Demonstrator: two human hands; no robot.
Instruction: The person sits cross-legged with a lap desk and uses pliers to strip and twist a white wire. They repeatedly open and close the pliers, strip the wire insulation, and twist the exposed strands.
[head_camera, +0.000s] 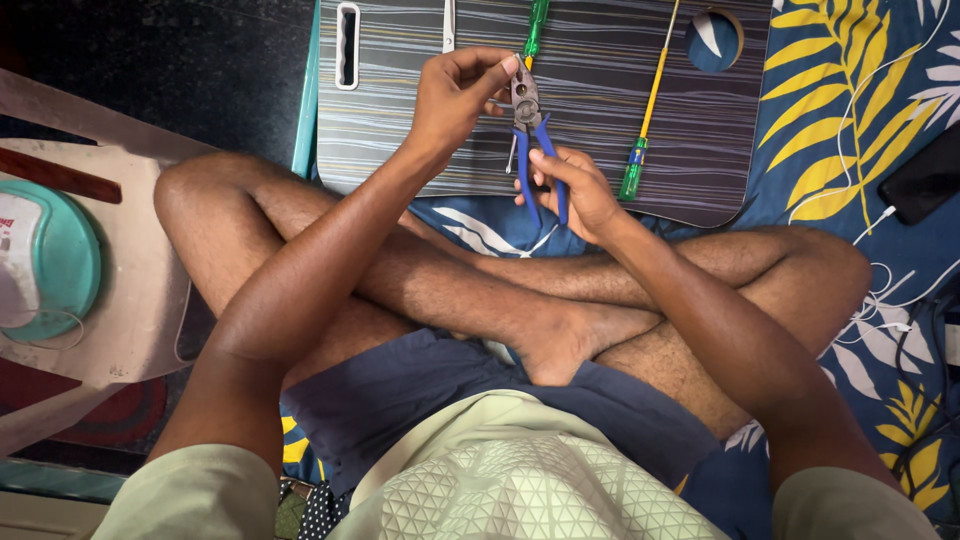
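person sits cross-legged on a blue bedsheet w/ yellow leaf print (850, 120), pale green shirt and navy shorts nearest the camera, both forearms reaching fwd over the knees. right hand (575, 195) sits lower, wrist bent up, fingers curled closed round the blue handles of the steel-headed pliers w/ blue plastic grips (530, 140), thumb pressed on one handle. pliers stand roughly upright, head up, held in the air just above the near edge of the grey striped lap board (600, 60). left hand (455, 90) is higher, arm crossing in from the left, thumb and forefinger pinched on the top of the pliers head, other fingers folded. further out on the board: a yellow-shaft screwdriver w/ green handle (645, 115) lying diagonal right of the hands, a green-handled tool (537, 25) behind the pliers. far left a teal round lid (55, 260) on a beige plastic chair (140, 300). far right a black phone (925, 175) w/ white cable (885, 215)
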